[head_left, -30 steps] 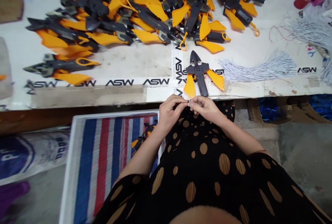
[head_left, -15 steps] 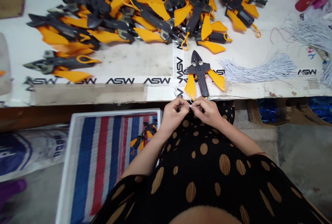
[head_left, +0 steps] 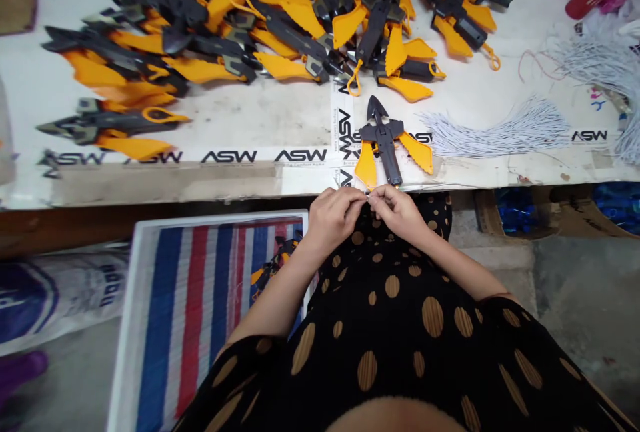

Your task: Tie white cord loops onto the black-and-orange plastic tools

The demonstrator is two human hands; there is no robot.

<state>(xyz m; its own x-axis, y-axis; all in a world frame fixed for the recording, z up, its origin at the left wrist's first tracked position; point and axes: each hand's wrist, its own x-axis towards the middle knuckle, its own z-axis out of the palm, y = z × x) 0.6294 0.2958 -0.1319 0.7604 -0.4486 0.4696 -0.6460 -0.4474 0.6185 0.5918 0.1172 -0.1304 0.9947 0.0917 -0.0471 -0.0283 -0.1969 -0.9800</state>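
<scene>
At the table's front edge, my left hand (head_left: 336, 217) and my right hand (head_left: 397, 211) meet with fingertips pinched together. Between them is a bit of thin white string (head_left: 368, 195), mostly covered by the fingers. Just beyond lies a black plastic toy (head_left: 387, 152) with a pointed head and two orange wings; its tail end points at my hands. The string seems to run to the toy's near end, but the join is too small to make out. To the right of the toy lies a bundle of white strings (head_left: 500, 127).
Many similar black-and-orange toys (head_left: 295, 25) are heaped along the back of the table (head_left: 260, 119), one apart at the left. More white string (head_left: 595, 59) lies at the far right. Below left stands a white-rimmed tray (head_left: 125, 325) with striped lining and toys in it. Open cartons (head_left: 570, 215) sit below right.
My left hand has turned slightly, its fingers now straighter and closer to the right fingertips. The white loop between the hands shows less. The view has shifted a little.
</scene>
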